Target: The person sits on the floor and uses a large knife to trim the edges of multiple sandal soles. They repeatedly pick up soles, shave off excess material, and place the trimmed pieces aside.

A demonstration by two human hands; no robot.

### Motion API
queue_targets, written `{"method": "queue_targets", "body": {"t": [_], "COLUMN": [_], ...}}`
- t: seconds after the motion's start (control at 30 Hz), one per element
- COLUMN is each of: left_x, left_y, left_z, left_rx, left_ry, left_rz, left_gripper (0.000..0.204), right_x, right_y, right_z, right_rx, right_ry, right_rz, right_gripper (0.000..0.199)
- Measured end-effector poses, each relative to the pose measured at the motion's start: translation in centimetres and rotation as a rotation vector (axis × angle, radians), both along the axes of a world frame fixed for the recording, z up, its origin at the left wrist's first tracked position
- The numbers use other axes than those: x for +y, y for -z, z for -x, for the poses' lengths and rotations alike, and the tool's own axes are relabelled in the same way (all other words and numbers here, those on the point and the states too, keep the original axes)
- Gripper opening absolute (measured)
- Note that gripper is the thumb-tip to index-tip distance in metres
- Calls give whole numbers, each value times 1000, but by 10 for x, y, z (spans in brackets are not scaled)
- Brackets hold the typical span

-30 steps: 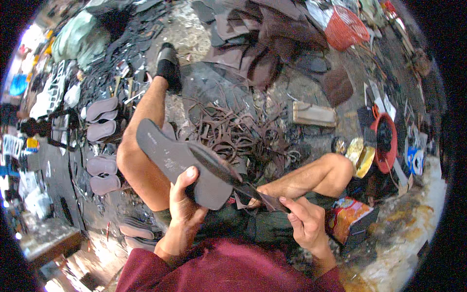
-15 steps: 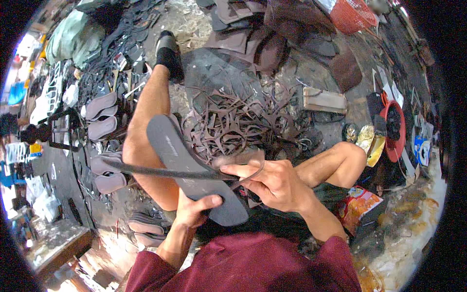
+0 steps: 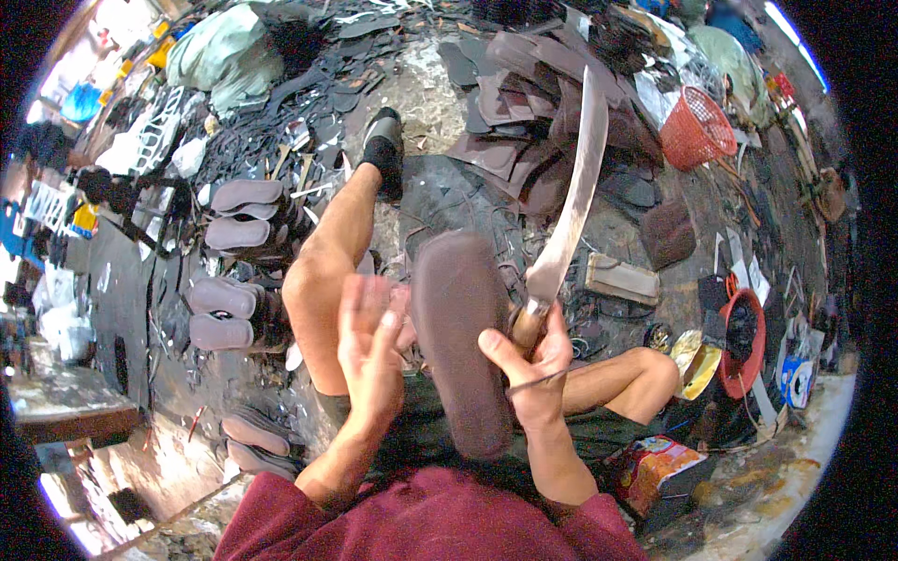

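Sole (image 3: 458,337) rests between open left hand (image 3: 372,348) and right hand (image 3: 528,374) clamped on knife (image 3: 572,201), cut soles (image 3: 224,313) nearby.

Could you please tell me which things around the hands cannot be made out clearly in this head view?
- Left hand: motion-blurred; whether it touches the brown sole cannot be told.
- Sole's far side: hidden by the sole itself.
- Knife handle: mostly hidden inside the right hand.
- Lap: covered by the sole and both forearms.
- Floor scraps: too small to tell apart.
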State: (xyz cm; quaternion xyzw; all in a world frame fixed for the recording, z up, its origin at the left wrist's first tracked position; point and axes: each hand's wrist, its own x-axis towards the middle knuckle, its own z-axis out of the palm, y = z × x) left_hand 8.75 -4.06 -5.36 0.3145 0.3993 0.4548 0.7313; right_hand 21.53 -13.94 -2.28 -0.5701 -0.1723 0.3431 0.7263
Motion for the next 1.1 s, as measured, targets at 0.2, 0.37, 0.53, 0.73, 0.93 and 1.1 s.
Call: {"method": "queue_targets", "body": {"t": [0.2, 0.37, 0.53, 0.73, 0.93, 1.1], "left_x": [10, 81, 227, 378, 387, 453], "left_y": [-22, -31, 15, 158, 227, 185], "left_z": [19, 66, 166, 170, 162, 113], "left_rx": [117, -5, 89, 613, 1281, 1395], "left_ry": [232, -317, -976, -1150, -1206, -426], "left_rz": [227, -57, -324, -36, -33, -1050], "left_gripper": [35, 44, 68, 84, 73, 40], "right_x": [47, 6, -79, -100, -52, 9], "right_y": [24, 21, -21, -61, -132, -117], "right_z": [-25, -155, -225, -246, -215, -218], "right_rx": [-247, -884, -1457, -1445, -1847, -1450], "right_ry": [176, -455, -988, -1107, -754, -253], "right_rz": [136, 930, 1605, 1706, 1987, 1253], "right_gripper": [29, 60, 50, 31, 36, 51]}}
